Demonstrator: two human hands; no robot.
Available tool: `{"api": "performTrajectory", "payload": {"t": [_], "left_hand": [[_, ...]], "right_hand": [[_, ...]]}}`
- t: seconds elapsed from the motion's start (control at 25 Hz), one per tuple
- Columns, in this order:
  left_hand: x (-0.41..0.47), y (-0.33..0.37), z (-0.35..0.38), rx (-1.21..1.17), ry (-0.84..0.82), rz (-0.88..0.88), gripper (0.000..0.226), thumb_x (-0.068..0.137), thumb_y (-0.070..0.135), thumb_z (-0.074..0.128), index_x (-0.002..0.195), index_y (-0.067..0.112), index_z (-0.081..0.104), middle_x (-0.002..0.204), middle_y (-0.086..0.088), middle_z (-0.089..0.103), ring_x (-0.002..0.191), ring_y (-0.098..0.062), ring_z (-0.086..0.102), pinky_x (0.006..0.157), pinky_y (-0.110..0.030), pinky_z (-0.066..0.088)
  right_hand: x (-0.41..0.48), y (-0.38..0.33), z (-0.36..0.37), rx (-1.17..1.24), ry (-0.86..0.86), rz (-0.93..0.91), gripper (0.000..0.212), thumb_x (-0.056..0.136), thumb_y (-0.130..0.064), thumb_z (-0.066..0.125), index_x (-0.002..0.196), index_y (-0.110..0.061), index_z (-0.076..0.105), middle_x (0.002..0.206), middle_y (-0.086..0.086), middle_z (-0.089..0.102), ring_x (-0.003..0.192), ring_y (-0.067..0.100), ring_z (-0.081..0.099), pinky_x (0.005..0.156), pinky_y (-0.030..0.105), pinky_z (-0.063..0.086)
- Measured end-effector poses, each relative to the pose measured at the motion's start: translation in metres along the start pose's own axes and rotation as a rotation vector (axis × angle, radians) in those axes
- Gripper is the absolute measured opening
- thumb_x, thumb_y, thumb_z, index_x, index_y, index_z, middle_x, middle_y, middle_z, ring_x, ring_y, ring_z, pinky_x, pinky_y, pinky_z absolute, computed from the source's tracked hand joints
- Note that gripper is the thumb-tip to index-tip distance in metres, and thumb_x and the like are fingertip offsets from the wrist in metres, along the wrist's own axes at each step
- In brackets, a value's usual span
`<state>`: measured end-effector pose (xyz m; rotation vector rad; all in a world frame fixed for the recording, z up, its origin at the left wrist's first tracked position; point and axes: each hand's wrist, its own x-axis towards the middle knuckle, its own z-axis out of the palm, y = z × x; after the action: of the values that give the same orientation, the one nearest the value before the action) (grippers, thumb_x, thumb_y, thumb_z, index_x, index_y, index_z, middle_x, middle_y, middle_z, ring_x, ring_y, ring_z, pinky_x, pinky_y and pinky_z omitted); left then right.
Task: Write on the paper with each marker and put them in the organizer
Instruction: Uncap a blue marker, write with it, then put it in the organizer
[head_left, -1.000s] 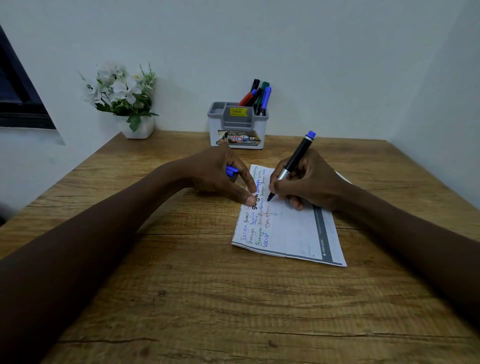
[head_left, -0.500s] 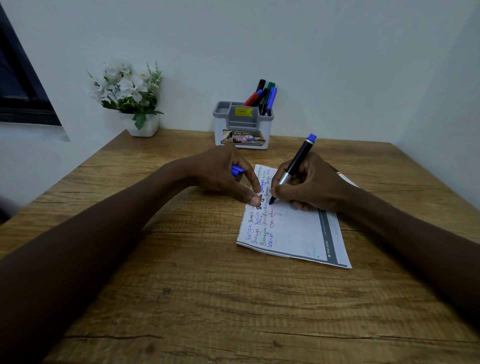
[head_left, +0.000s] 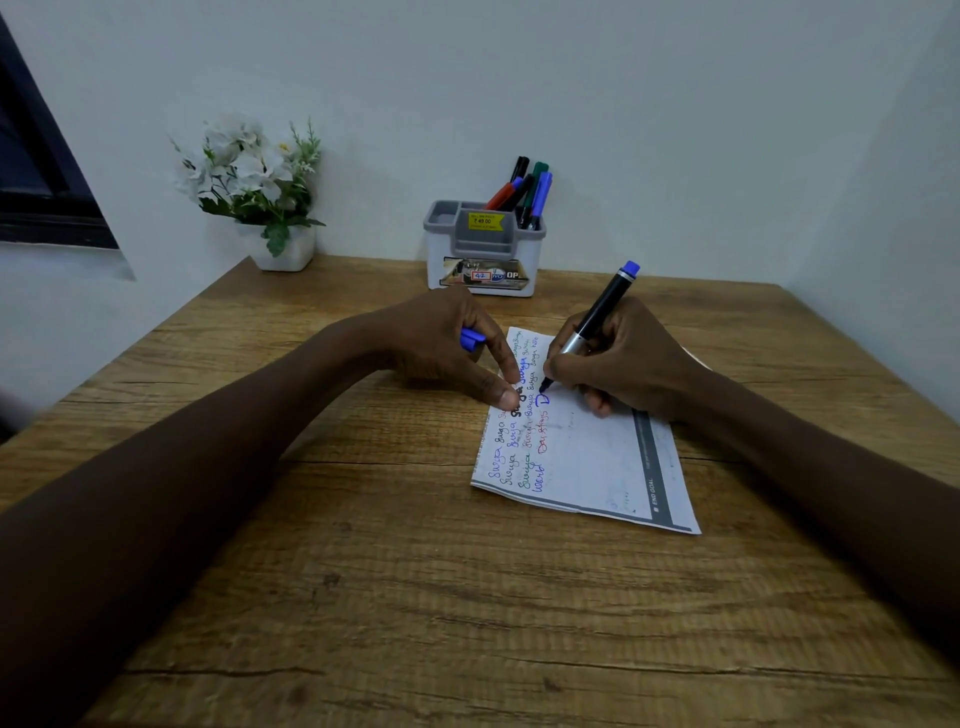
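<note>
Evidently well along, the right hand (head_left: 623, 364) pinched the blue marker (head_left: 597, 317) in its fingers (head_left: 558, 366), tip on the paper (head_left: 587, 457) at frame centre. The left hand (head_left: 441, 353) gripped the cap (head_left: 471, 339). Several markers (head_left: 524, 192) stood in the organizer (head_left: 485, 249), upper centre.

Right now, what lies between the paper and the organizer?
Only bare table between organizer and paper, in the head view. The left hand, holding the cap, and the right hand's marker flank it.

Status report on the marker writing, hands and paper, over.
Right hand grips blue marker, tip on paper. Left hand holds blue cap, fingertips pinning paper. Other markers stand in organizer; nothing between it and the hands.
</note>
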<state>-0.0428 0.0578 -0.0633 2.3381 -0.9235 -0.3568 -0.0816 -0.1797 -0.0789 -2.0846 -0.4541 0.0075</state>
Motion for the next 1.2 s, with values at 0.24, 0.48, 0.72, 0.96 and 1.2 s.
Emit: {"api": "performTrajectory", "payload": {"t": [0.24, 0.48, 0.72, 0.96, 1.2], "left_hand": [[-0.0008, 0.0034, 0.0001, -0.008, -0.004, -0.011, 0.037, 0.064, 0.047, 0.081, 0.097, 0.029, 0.078, 0.063, 0.008, 0.064, 0.055, 0.002, 0.052, 0.057, -0.002, 0.039], [0.0001, -0.0005, 0.0000, 0.002, 0.005, -0.013, 0.035, 0.065, 0.051, 0.082, 0.095, 0.033, 0.078, 0.075, -0.014, 0.069, 0.061, -0.007, 0.055, 0.057, -0.005, 0.041], [-0.0004, 0.0007, -0.0002, 0.014, 0.007, -0.017, 0.035, 0.070, 0.042, 0.084, 0.100, 0.025, 0.079, 0.076, -0.018, 0.069, 0.059, -0.005, 0.054, 0.059, 0.000, 0.039], [-0.0010, 0.0011, -0.0004, 0.011, 0.002, -0.011, 0.039, 0.065, 0.049, 0.080, 0.098, 0.029, 0.078, 0.084, -0.024, 0.068, 0.060, -0.003, 0.055, 0.059, -0.001, 0.040], [-0.0012, 0.0015, -0.0004, 0.005, 0.003, -0.011, 0.042, 0.064, 0.048, 0.081, 0.100, 0.025, 0.079, 0.086, -0.025, 0.070, 0.066, -0.011, 0.057, 0.061, 0.000, 0.041]], "right_hand": [[0.0004, 0.0007, -0.0010, 0.009, 0.008, 0.016, 0.021, 0.088, -0.003, 0.074, 0.088, 0.016, 0.066, 0.061, 0.018, 0.067, 0.040, 0.015, 0.060, 0.043, 0.025, 0.050], [0.0026, 0.0011, 0.0006, -0.011, 0.039, 0.038, 0.020, 0.088, -0.005, 0.076, 0.088, 0.013, 0.067, 0.063, 0.018, 0.068, 0.041, 0.016, 0.060, 0.042, 0.026, 0.051], [0.0019, 0.0017, 0.0007, -0.006, 0.051, 0.045, 0.020, 0.087, -0.003, 0.074, 0.087, 0.015, 0.065, 0.063, 0.021, 0.066, 0.041, 0.017, 0.059, 0.041, 0.026, 0.049], [0.0046, 0.0036, 0.0002, -0.010, 0.076, 0.063, 0.015, 0.088, -0.006, 0.077, 0.085, 0.007, 0.069, 0.061, 0.010, 0.069, 0.042, 0.016, 0.062, 0.043, 0.026, 0.050], [0.0049, 0.0032, 0.0017, -0.025, 0.088, 0.040, 0.016, 0.089, -0.008, 0.077, 0.086, 0.006, 0.071, 0.063, 0.009, 0.072, 0.043, 0.015, 0.064, 0.044, 0.024, 0.051]]}}
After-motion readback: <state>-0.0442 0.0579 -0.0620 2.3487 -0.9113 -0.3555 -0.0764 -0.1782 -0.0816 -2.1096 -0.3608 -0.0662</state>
